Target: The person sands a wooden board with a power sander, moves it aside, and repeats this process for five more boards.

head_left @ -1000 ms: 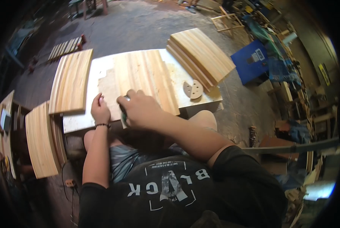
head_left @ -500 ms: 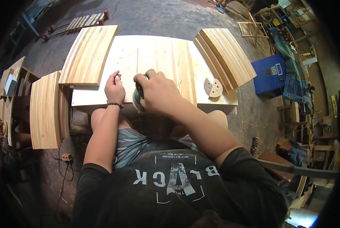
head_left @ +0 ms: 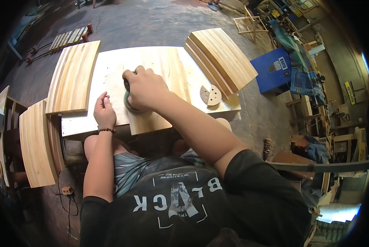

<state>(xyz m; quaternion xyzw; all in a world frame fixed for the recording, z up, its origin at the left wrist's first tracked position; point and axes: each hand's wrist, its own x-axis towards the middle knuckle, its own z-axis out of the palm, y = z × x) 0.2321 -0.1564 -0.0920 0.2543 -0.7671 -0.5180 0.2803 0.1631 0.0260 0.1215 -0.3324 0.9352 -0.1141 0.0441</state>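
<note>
Two bare hands work at the near side of one pale table (head_left: 75, 124). Right hand (head_left: 148, 88): fingers curled closed over one green-and-black sander (head_left: 128, 98), which sits on one striped wooden board (head_left: 162, 68) lying flat on the tabletop. Left hand (head_left: 104, 110): fingers loosely bent, half open, nothing visible in them, just beside the sander; one beaded bracelet (head_left: 106, 130) circles the wrist. Two pale discs (head_left: 211, 95) with holes overlap right of the board.

Three groups of striped panels stand around: one lower left (head_left: 38, 144), one upper left (head_left: 74, 78), one stack at the right (head_left: 225, 57), several panels thick. One small outlet block (head_left: 67, 190) rests on the dark, scuffed floor (head_left: 151, 22). Beyond are one blue box (head_left: 271, 71), one slatted piece (head_left: 69, 38) and one wooden frame (head_left: 251, 25), with cluttered shelving along the right.
</note>
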